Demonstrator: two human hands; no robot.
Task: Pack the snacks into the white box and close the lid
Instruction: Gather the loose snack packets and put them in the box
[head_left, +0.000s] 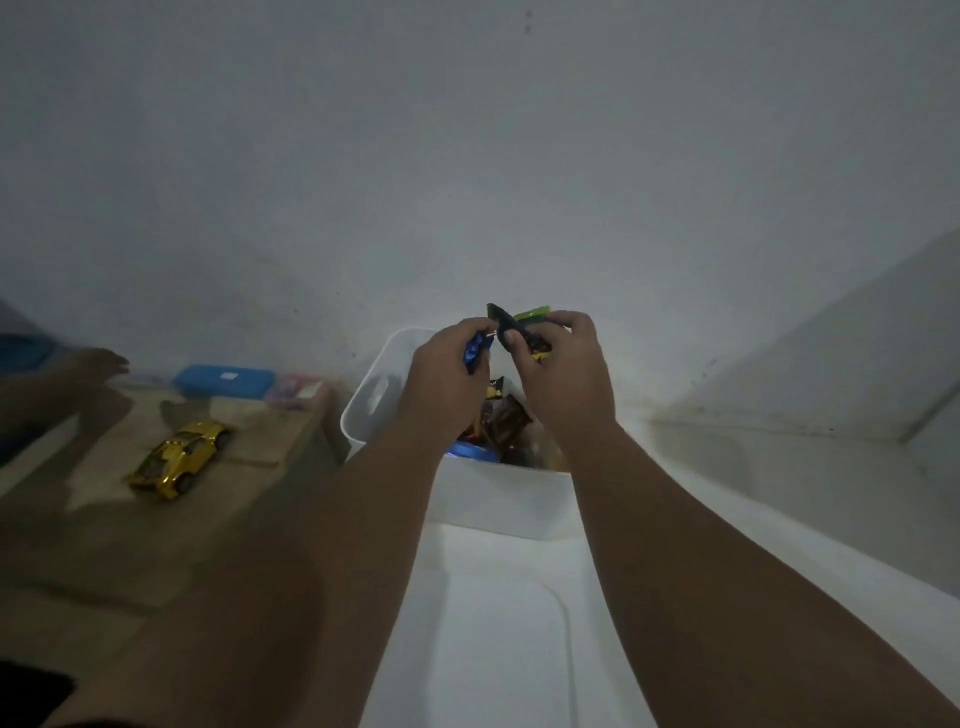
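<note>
Box (374, 400) mouth mostly blocked: L hand (447, 374) & R hand (566, 374) hover over it, forearms crossing the near rim. L grips blue pack (475, 353), R pinches dark pack (506, 325) & green pack (532, 313); the packs fill the gap btw the hands. Snacks (511, 421) piled inside. Wall (467, 156) close behind. Left of box: table (104, 545) edge just beside it, w/ toy car (179, 460), blue case (223, 381); bare strip btw car & box. Right of box: open white surface. Lid (509, 649) flat in front, under the arms.
</note>
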